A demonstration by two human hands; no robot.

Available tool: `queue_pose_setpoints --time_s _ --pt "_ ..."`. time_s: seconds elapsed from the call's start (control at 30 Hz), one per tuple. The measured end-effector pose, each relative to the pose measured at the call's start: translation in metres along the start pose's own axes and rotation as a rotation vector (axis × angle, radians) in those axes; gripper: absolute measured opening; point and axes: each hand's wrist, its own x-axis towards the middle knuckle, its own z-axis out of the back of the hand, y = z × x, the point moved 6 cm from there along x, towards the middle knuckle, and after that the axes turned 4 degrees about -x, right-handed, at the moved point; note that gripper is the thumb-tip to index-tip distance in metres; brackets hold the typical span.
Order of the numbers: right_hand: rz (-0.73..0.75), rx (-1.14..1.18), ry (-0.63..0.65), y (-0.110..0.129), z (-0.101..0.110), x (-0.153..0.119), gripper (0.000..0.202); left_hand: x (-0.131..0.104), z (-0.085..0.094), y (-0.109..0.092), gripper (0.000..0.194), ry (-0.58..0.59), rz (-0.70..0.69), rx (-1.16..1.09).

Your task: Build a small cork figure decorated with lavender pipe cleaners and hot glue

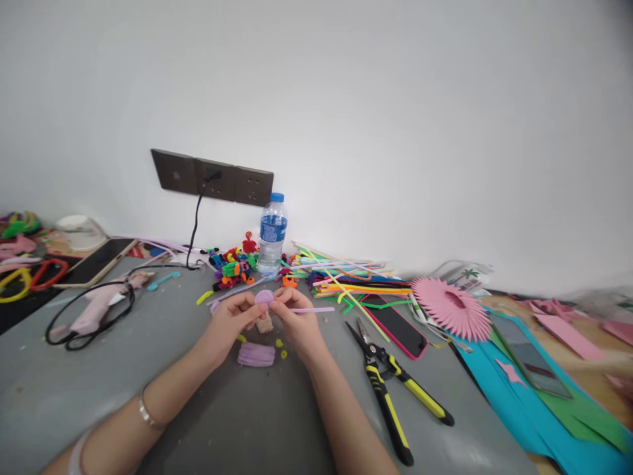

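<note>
Fingertips of left hand (234, 318) and right hand (297, 323) pinch round lilac fuzzy coil (264, 297); straight lilac fuzzy stem (322, 310) juts rightward.

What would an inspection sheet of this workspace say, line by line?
Surface: grey tabletop, small scraps on it.
Job's things: round, purple, fuzzy-looking disc, held; purple, fuzzy-looking, oblong bundle, lying on the tabletop.
Clutter: black-and-yellow metal cutters, handles spread; black phone with pink edge; pink pleated paper ring.
Hands: left hand and right hand both pinch the disc.
Cables: black cord, plugged into dark rectangular socket panel, coils at pink plastic glue gun.
Surroundings: white wall; clear plastic bottle with blue cap.
</note>
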Motion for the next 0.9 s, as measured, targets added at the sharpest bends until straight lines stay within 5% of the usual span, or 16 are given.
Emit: queue_pose_setpoints --time_s 0.3,0.73,0.9 --pt "-0.025 -0.021 -0.065 -0.006 0.007 0.001 0.027 -0.004 -0.003 -0.011 0.034 -0.008 -0.084 0.161" --pt "0.014 0.095 -0.129 0.000 0.010 0.001 0.028 0.000 0.003 0.000 0.035 -0.044 -0.036 0.114" --pt "0.030 0.132 -0.202 0.003 0.021 0.004 0.028 -0.004 -0.005 -0.014 0.028 0.140 -0.096 0.394"
